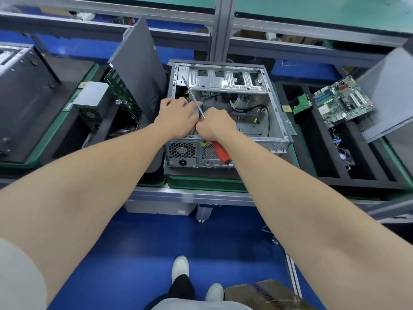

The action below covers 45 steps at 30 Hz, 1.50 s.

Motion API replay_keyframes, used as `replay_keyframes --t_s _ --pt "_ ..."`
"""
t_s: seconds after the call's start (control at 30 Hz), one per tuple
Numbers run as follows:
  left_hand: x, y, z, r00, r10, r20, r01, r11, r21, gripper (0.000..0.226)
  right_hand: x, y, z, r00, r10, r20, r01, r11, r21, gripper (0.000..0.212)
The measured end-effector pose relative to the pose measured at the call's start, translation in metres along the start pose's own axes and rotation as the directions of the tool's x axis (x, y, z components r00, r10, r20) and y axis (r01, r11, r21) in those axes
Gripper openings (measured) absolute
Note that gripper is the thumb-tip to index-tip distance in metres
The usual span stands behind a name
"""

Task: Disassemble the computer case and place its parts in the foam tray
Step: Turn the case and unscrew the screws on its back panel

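Inside computer case, right hand fingers curl round screwdriver; left hand fingers lie flat, probably bracing a part.

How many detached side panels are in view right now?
2: one panel stands left of the open case, another panel leans over the right foam tray. Others may be hidden.

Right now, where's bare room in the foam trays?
Right foam tray: the slot nearer the camera than the green card looks bare. Left foam tray: the slot before the power supply. Crowded: around the motherboard, and the computer case, with left hand, right hand and screwdriver inside.
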State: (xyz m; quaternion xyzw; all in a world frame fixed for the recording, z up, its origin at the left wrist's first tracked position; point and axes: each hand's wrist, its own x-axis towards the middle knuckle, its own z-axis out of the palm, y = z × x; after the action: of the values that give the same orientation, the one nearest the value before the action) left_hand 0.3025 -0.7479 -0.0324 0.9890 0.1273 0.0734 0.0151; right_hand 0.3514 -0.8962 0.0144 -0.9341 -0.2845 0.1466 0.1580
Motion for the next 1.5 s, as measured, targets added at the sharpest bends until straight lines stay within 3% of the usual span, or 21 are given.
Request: replay_keyframes --t_s 0.27,0.4,0.5,0.57,0.67,0.73,0.83,0.93,1.0,1.3,1.5 --pt "-0.009 0.003 -0.004 0.999 -0.035 0.001 0.035 0.993 -0.117 0.043 -0.012 -0.003 0.000 1.000 0.009 0.015 -0.009 0.999 0.030 0.016" --pt "-0.027 0.014 -0.018 0.973 -0.217 -0.076 0.160 0.878 -0.452 0.041 -0.025 -0.003 0.007 0.991 -0.013 -0.136 0.030 0.991 0.131 0.023" --pt "-0.042 0.032 -0.035 0.876 -0.464 -0.132 0.248 0.668 -0.701 0.031 -0.042 -0.012 0.016 0.957 -0.016 -0.291 0.117 0.935 0.336 0.027" --pt "-0.051 0.044 -0.044 0.825 -0.565 -0.011 0.273 0.416 -0.868 0.028 -0.059 -0.021 0.022 0.949 0.011 -0.314 0.150 0.862 0.484 0.029" --pt "-0.070 0.055 -0.055 0.825 -0.495 0.274 0.256 -0.105 -0.961 0.030 -0.087 -0.026 0.036 0.980 -0.017 -0.197 0.140 0.765 0.629 0.035" --pt "-0.085 0.061 -0.054 0.834 -0.430 0.345 0.255 -0.254 -0.933 0.030 -0.109 -0.023 0.050 0.995 -0.055 -0.082 0.096 0.718 0.689 0.035" --pt "-0.113 0.069 -0.049 0.801 -0.437 0.409 0.292 -0.312 -0.904 0.026 -0.145 -0.014 0.075 0.994 -0.101 0.031 0.042 0.643 0.764 0.030" --pt "-0.139 0.073 -0.037 0.784 -0.410 0.465 0.325 -0.367 -0.872 0.032 -0.174 -0.005 0.096 0.974 -0.080 0.213 -0.146 0.496 0.856 0.025" --pt "-0.151 0.077 -0.030 0.778 -0.373 0.506 0.351 -0.410 -0.842 0.035 -0.187 0.000 0.107 0.959 -0.072 0.275 -0.214 0.454 0.865 0.029" --pt "-0.143 0.095 -0.020 0.782 -0.276 0.558 0.392 -0.479 -0.786 0.024 -0.206 0.012 0.112 0.950 0.057 0.308 -0.309 0.325 0.894 0.020" --pt "-0.139 0.085 -0.011 0.822 -0.211 0.529 0.406 -0.435 -0.804 0.026 -0.204 0.010 0.117 0.966 0.121 0.230 -0.259 0.388 0.884 0.020"
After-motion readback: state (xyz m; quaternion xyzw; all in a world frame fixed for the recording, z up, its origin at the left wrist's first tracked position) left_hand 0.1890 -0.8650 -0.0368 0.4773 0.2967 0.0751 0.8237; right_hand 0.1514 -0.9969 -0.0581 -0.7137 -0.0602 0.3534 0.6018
